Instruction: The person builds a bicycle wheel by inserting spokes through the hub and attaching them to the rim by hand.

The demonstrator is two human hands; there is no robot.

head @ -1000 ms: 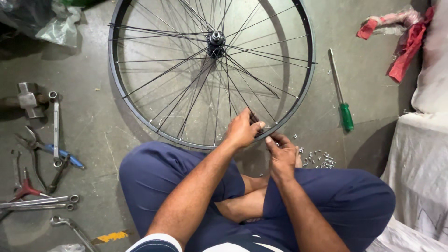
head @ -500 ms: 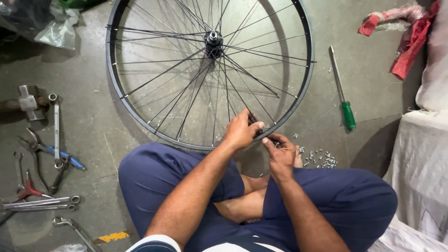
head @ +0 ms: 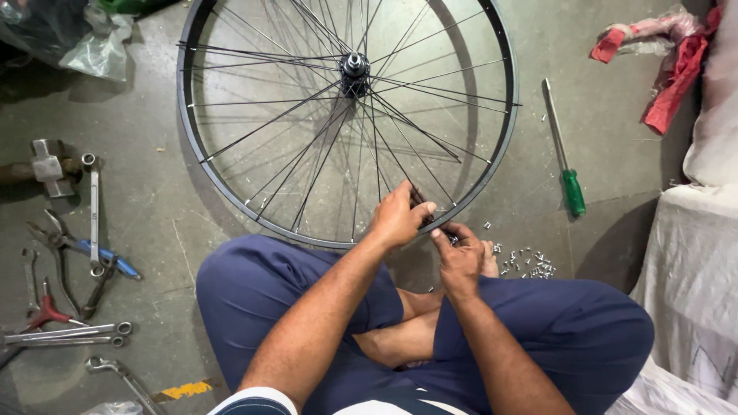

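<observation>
Flat on the floor lies the big spoked bicycle wheel (head: 346, 115), left hand (head: 398, 219) pinching a spoke at its near rim, right hand (head: 459, 257) curled narrow around something tiny there, loose silver nipples (head: 526, 263) scattered just beside.

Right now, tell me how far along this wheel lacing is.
Most spokes already run from the hub to the rim. In hand: the left hand holds a spoke at the near rim while the right hand works at its end. Left: a pile of small silver nipples lies loose on the floor, and the green-handled screwdriver lies untouched.
</observation>
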